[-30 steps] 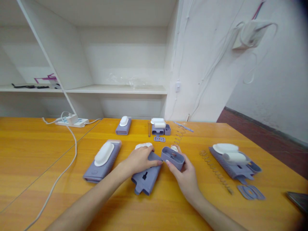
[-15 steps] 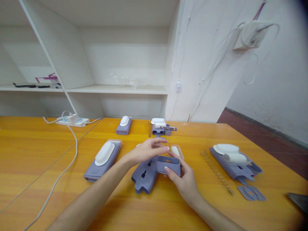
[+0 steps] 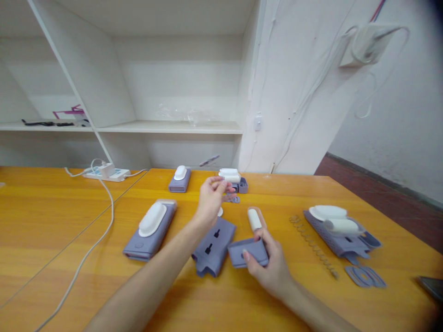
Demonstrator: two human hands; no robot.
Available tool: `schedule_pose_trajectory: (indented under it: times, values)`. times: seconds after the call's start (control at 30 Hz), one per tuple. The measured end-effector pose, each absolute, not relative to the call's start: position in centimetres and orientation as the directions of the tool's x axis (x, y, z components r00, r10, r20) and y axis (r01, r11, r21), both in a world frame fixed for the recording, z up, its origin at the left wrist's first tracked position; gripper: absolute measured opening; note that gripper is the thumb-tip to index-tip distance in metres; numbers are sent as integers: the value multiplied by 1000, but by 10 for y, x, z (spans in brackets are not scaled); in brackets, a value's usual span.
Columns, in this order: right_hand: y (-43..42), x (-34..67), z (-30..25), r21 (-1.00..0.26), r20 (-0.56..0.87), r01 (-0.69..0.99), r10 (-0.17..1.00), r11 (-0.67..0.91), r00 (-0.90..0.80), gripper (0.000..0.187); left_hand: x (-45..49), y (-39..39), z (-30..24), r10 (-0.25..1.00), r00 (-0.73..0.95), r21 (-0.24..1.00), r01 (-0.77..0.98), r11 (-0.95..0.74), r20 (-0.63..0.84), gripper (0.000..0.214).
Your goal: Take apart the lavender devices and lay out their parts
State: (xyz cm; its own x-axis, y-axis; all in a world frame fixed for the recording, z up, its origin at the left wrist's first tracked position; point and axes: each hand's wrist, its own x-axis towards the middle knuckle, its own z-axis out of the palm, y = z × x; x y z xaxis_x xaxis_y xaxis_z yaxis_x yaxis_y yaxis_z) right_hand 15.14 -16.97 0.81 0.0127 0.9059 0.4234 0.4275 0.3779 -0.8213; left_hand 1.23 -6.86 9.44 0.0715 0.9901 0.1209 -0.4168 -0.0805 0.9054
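The right hand (image 3: 273, 267) grasps the tilted purple cup (image 3: 238, 254), which could slip if pinched loosely; whether the curled left hand (image 3: 209, 200) holds anything, I cannot tell.

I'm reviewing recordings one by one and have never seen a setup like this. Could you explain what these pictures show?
There is no machine here: the two bare hands belong to a person, and the single view comes from a camera on that person's head, looking forward and down.

The right hand holds a small purple box. The left hand is raised; blur hides what, if anything, it holds.

On the wooden table, a flat purple sleeve lies between the forearms. A purple case with a white oval top lies to the left. To the right are a coil spring and purple flat pieces.
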Motion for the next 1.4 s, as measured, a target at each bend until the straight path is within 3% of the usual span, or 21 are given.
schedule_pose_trajectory:
  times: [0.17,0.3,0.47,0.57,0.67,0.73,0.83,0.93,1.0,1.07,1.17,1.23,1.3,1.4]
  values:
    - [-177,145,7,-440,642,736,753,514,-142,23,-13,-49,105,997,53,994,-94,-50,55,27]
    - [-167,148,9,-336,634,845,763,415,-123,14,-20,-52,91,964,62,952,153,-266,260,35]
    - [-167,151,12,-255,607,878,773,406,-181,29,-23,-52,84,870,279,828,290,-480,406,24]
    - [-170,151,14,-343,640,820,753,459,-153,29,-30,-55,94,789,446,737,339,-585,422,19]
    - [-167,152,20,-631,631,661,765,406,132,37,-38,-62,107,686,595,620,365,-695,419,16]
    - [-162,153,27,-833,483,426,840,353,246,43,-40,-67,114,621,660,543,364,-757,422,17]
    - [-155,154,41,-977,213,44,970,209,120,48,-40,-77,117,557,730,416,398,-818,396,19]
    - [-153,154,52,-993,84,-82,996,86,29,54,-37,-85,115,540,766,301,454,-839,349,23]
    - [-151,157,55,-995,97,0,995,97,30,54,-36,-86,113,550,764,271,480,-834,338,23]
    - [-149,165,55,-958,230,178,973,222,21,55,-36,-84,112,578,755,300,499,-813,308,24]
    - [-143,183,53,-700,560,476,823,533,-96,54,-41,-74,110,667,716,415,554,-722,204,38]
    - [-139,194,51,-490,694,590,697,642,-182,55,-49,-66,106,759,636,474,630,-615,138,45]
    - [-137,199,50,-401,727,652,657,643,-201,56,-57,-61,100,850,519,476,728,-494,89,40]
    - [-136,195,46,-442,652,710,740,548,-165,58,-66,-62,92,925,377,328,869,-370,47,38]
